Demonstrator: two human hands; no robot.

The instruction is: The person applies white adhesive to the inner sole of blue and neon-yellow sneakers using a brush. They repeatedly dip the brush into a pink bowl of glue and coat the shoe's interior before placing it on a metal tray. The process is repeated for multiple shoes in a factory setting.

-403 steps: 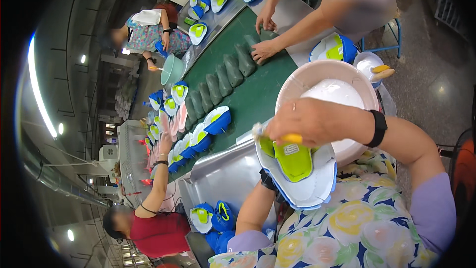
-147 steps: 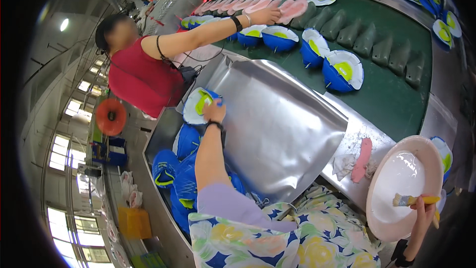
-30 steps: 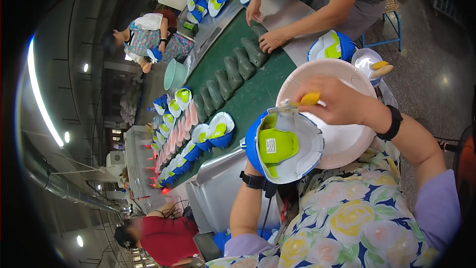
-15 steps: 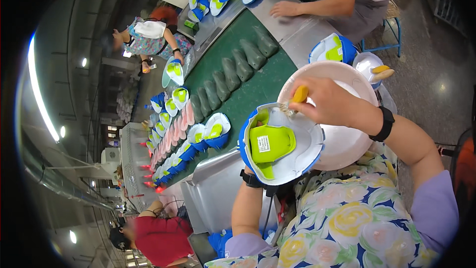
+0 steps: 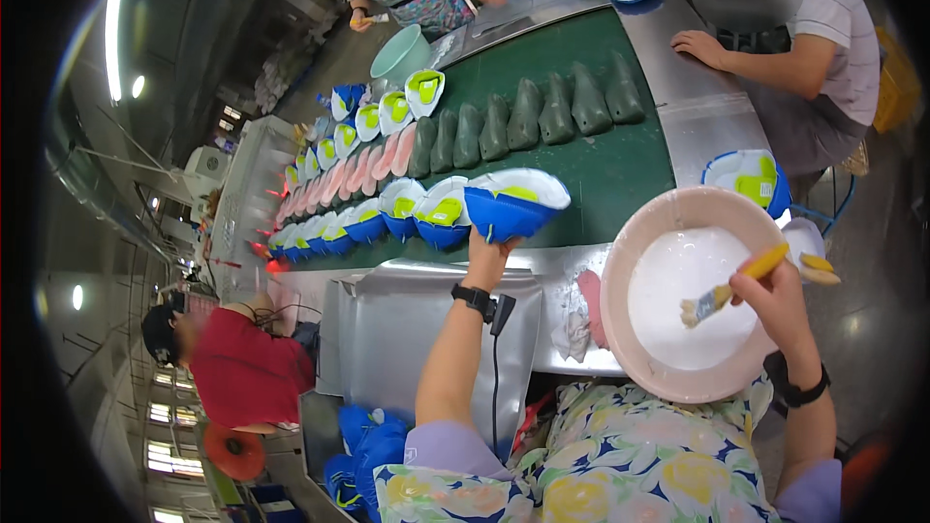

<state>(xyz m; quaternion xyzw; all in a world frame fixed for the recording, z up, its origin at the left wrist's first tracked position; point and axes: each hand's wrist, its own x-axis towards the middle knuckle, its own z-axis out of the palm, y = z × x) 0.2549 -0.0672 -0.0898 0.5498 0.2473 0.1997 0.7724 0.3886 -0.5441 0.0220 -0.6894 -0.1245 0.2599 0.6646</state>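
A blue shoe upper with white lining and a lime-green insert [image 5: 511,218] is in my left hand [image 5: 490,257]. My fingers grip it from beneath, at the near end of a row of similar uppers [image 5: 399,208] on the green conveyor belt [image 5: 620,179]. My right hand [image 5: 772,300] is closed around the yellow handle of a paintbrush [image 5: 722,296]. Its pale bristles hang over a pinkish basin [image 5: 630,349] that holds white liquid [image 5: 678,281].
Dark green shoe lasts [image 5: 528,111] and pink insole-like pieces [image 5: 363,169] line the belt. Another upper [image 5: 746,179] sits behind the basin, with a small brush [image 5: 820,266] beside it. Co-workers sit at right, stand across, and are at lower left. A metal tray [image 5: 436,358] lies before me.
My left hand has carried the shoe upper away from the basin, forward and onto the belt's row. The brush has left the upper's lining and moved right, over the liquid. My view has turned.
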